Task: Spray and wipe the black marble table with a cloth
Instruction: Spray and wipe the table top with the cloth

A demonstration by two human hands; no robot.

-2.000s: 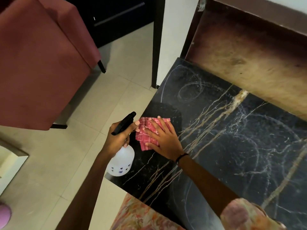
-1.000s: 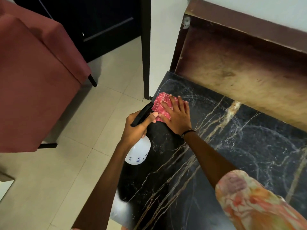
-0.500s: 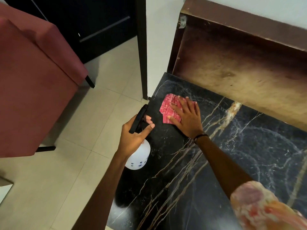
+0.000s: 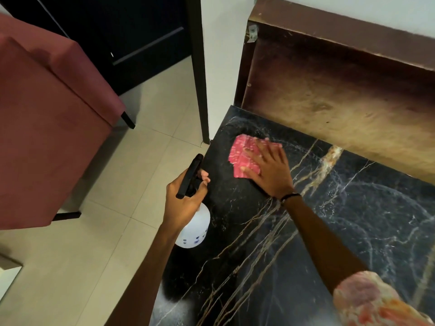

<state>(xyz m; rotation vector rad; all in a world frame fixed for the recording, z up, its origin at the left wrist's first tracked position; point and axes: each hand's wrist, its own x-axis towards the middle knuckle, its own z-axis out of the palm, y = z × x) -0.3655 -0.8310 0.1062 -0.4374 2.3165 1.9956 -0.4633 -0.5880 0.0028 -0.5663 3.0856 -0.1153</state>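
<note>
The black marble table with gold and white veins fills the lower right. A folded pink cloth lies near its far left corner. My right hand presses flat on the cloth, fingers spread, a dark band at the wrist. My left hand grips the black trigger head of a white spray bottle, held at the table's left edge, slightly above it.
A red upholstered chair with black legs stands on the beige tiled floor to the left. A brown wooden panel rises behind the table. A dark door frame and white wall stand at the table's far left corner.
My right hand has slid the cloth away from me and to the right, from the near left edge toward the far corner. The bottle in my left hand has stayed by the left edge.
</note>
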